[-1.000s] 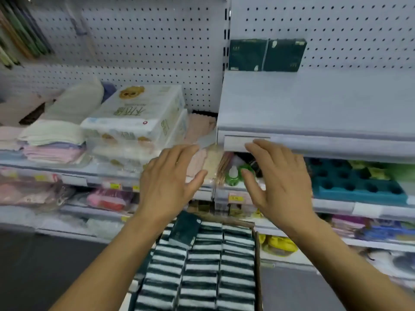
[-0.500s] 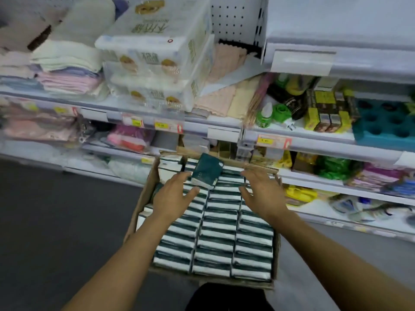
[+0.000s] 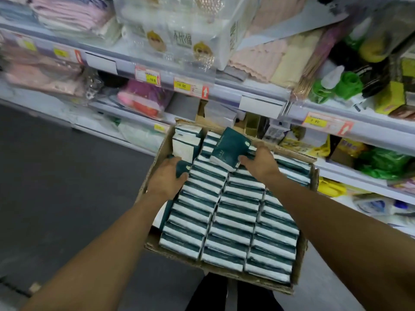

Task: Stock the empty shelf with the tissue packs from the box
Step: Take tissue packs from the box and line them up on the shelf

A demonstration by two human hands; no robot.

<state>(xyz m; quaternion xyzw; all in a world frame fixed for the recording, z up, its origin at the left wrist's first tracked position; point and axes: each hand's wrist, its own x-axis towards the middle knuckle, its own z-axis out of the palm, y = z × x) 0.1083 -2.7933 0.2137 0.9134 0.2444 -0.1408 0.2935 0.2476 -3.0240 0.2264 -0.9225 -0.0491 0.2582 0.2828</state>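
Hands (image 3: 166,176) lowered, now gripping boxed packs (image 3: 231,147)

Only the price tags are really readable: the yellow tag (image 3: 181,85) on the shelf edge says 10.00, the tag left of it (image 3: 152,79) looks like 10.8, and the far-right tag (image 3: 314,121) seems to say 9.90. The print on the clear tissue bundle (image 3: 183,38) is too blurry.

Tissue packs (image 3: 233,212) fill the box (image 3: 301,263) tight, its top open; crowded shelves (image 3: 251,95) rise just behind
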